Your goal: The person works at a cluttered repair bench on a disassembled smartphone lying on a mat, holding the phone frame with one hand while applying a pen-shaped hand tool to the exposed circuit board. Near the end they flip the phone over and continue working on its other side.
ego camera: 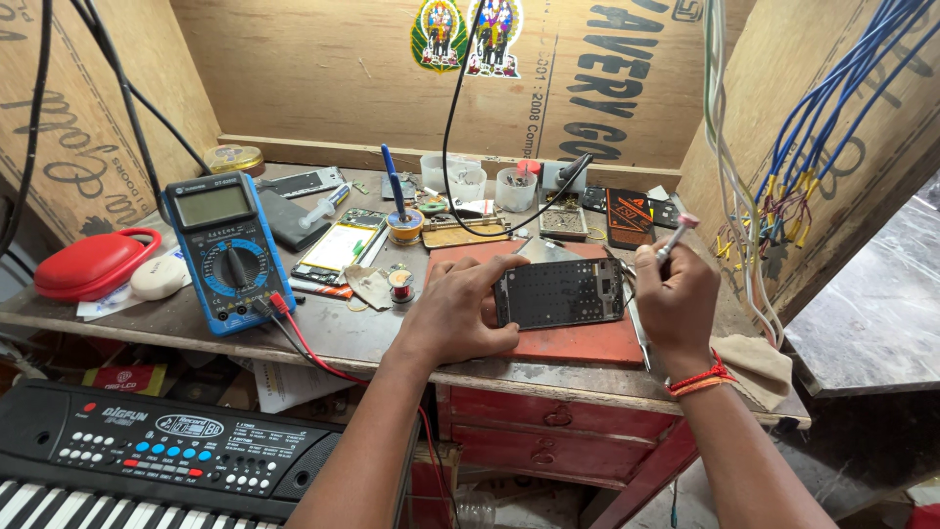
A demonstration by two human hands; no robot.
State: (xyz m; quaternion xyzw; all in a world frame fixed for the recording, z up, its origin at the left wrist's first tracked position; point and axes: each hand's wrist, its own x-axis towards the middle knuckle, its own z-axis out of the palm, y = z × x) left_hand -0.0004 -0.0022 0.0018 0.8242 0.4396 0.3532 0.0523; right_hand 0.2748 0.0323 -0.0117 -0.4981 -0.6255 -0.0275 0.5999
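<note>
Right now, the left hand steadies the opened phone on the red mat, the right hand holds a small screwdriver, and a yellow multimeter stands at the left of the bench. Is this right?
Not quite: the multimeter is blue, not yellow, as the head view shows. The rest holds: the left hand steadies the opened phone on the red mat, and the right hand holds a small screwdriver.
</note>
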